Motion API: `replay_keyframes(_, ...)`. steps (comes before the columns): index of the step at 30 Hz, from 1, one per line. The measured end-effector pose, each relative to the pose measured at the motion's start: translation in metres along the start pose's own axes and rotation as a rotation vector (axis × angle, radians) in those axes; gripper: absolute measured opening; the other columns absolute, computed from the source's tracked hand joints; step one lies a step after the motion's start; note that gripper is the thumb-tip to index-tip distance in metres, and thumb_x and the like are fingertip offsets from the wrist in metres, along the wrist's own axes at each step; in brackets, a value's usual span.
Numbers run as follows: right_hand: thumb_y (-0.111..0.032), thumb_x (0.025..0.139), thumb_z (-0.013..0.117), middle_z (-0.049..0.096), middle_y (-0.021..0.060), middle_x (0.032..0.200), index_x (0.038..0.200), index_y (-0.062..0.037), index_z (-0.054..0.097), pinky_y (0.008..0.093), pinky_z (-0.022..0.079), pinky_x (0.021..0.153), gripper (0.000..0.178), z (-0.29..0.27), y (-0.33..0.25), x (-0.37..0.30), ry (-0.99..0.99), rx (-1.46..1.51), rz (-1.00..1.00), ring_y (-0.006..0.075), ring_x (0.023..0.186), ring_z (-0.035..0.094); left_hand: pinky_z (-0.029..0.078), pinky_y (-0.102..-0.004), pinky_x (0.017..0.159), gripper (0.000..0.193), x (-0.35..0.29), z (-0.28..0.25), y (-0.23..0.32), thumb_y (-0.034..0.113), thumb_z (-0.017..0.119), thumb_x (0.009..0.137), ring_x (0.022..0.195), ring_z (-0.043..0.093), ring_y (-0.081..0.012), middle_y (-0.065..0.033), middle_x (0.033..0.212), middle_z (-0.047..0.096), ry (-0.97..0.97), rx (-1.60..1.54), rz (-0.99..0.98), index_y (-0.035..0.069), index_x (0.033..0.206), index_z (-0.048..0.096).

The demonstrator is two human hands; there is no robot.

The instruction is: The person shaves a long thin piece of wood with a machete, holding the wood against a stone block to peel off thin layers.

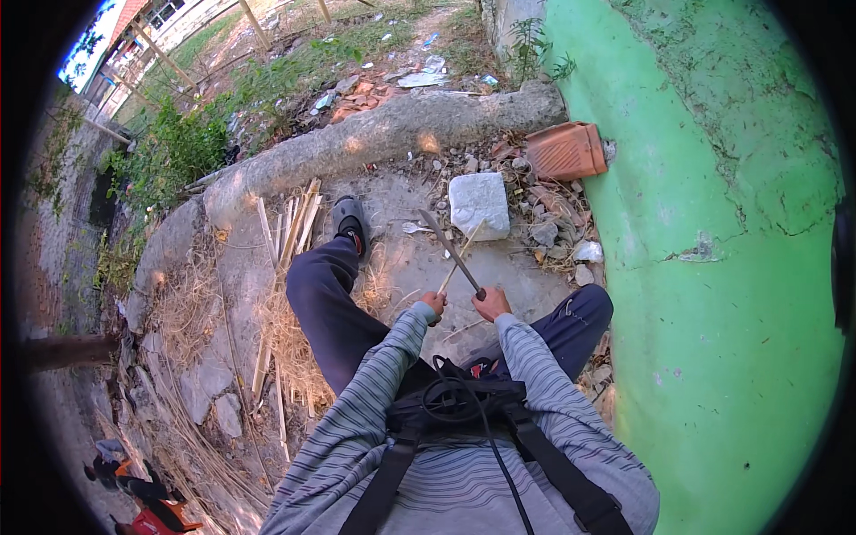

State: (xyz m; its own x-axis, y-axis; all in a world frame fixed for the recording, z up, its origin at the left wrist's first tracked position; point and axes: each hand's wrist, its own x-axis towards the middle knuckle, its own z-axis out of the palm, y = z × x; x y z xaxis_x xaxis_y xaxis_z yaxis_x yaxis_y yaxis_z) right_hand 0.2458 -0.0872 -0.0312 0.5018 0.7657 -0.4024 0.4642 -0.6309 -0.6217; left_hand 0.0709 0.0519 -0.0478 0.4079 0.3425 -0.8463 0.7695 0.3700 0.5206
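My left hand (434, 306) is closed around the near end of a thin, pale strip of split bamboo (470, 241). The strip slants away to the right, its far end over a white block (477, 201) on the ground. In my right hand (491, 305) is the dark handle of a long knife (438, 230). Its narrow dark blade points away and to the left, crossing the strip in an X between my hands and the block. Whether blade and strip touch, I cannot tell.
Bamboo strips (290, 218) and a heap of curly shavings (299, 343) lie left of my leg. Rubble and an orange roof tile (566, 152) sit by the green wall (713, 357) on the right. A low concrete ridge (374, 129) runs across the far side. People (143, 490) are at lower left.
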Motion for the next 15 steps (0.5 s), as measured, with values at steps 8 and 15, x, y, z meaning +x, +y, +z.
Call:
replay_keyframes(8,-0.034,0.079,0.066,0.072,0.0205,0.090,0.091,-0.0101,0.074,0.0488,0.055,0.081,0.028,-0.011,-0.026,-0.005,-0.057,-0.070,0.074,0.0421,0.088,0.069,0.052,-0.0549,0.088,0.051,-0.027,0.013,-0.021,0.041,0.045,0.102,0.095,0.066,-0.0499,-0.0302,0.095,0.069,0.323,0.637,0.302,-0.002,0.101,0.072)
replay_keyframes(15,-0.035,0.077,0.068,0.071,0.0202,0.086,0.090,-0.0071,0.073,0.0496,0.054,0.079,0.031,0.001,-0.032,-0.013,-0.043,-0.045,0.002,0.0419,0.085,0.069,0.053,-0.0537,0.088,0.048,-0.064,0.009,-0.011,0.037,0.044,0.103,0.096,0.066,-0.0489,-0.0308,0.097,0.069,0.397,0.638,0.237,-0.002,0.096,0.072)
